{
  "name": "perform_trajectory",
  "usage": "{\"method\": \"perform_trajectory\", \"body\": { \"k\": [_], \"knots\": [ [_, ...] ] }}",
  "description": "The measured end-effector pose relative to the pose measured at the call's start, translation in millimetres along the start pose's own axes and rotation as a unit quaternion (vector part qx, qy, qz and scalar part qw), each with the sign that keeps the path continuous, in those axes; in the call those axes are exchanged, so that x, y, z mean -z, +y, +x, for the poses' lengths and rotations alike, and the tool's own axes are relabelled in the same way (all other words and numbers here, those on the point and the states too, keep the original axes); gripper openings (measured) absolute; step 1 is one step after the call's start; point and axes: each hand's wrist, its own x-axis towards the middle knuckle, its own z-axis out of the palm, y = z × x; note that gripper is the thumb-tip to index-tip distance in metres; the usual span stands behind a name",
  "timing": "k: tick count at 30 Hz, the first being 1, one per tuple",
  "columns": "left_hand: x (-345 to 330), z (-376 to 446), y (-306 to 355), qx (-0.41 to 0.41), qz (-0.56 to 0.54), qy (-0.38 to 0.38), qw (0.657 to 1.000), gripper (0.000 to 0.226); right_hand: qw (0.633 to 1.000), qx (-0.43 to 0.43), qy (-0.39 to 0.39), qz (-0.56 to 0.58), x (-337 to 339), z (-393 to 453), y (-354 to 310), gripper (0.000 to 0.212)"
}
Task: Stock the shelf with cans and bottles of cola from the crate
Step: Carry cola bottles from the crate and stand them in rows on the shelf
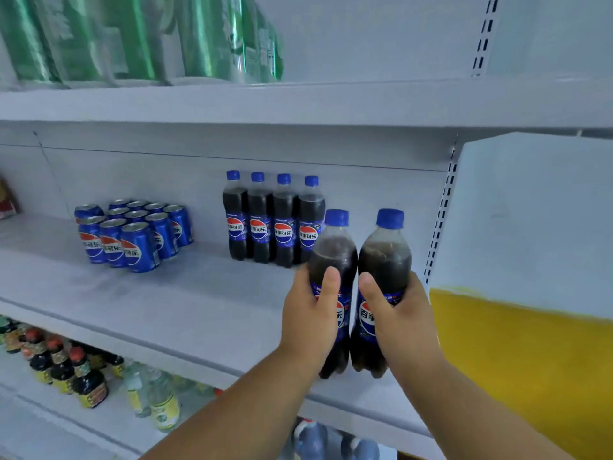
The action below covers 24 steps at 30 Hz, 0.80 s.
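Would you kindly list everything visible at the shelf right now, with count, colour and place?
Cola bottles on shelf: four, dark with blue caps, in a row at the back of the middle shelf.
Cola cans: about eleven, blue, grouped left of the bottles.
Held cola bottles: two, blue caps, one in each hand, above the shelf's front.
Middle shelf: white.
Green bottles: several, blurred, top shelf.
Dark sauce bottles: several, red caps, lower shelf, left.
Clear bottles: several, yellow labels, lower shelf.
Yellow and white panel: right.
Left hand: grips the left bottle.
Right hand: grips the right bottle.
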Motion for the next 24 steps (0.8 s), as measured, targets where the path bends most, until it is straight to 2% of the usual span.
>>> {"method": "perform_trajectory", "body": {
  "k": [3, 6, 12, 17, 20, 24],
  "knots": [
    [-2, 27, -19, -0.005, -0.010, -0.020, 1.000, 0.016, 0.999, 0.008, 0.043, -0.014, -15, 16, 15, 0.038],
    [-6, 50, -34, -0.024, -0.023, -0.032, 0.999, 0.030, 0.997, 0.012, 0.076, -0.023, -24, 32, 28, 0.024],
    [-14, 89, -52, -0.079, -0.009, -0.025, 0.997, 0.064, 0.993, 0.024, 0.052, -0.099, -34, 69, 36, 0.027],
    [-1, 100, -58, -0.057, 0.056, -0.100, 0.992, 0.048, 0.972, 0.026, 0.037, -0.231, -22, 66, 40, 0.043],
    [19, 87, -62, -0.041, 0.171, -0.098, 0.980, 0.055, 0.953, 0.022, 0.060, -0.297, -25, 48, 56, 0.056],
    [24, 83, -68, -0.068, 0.253, -0.094, 0.960, 0.049, 0.946, 0.038, 0.081, -0.311, -31, 63, 68, 0.055]
  ]
}}
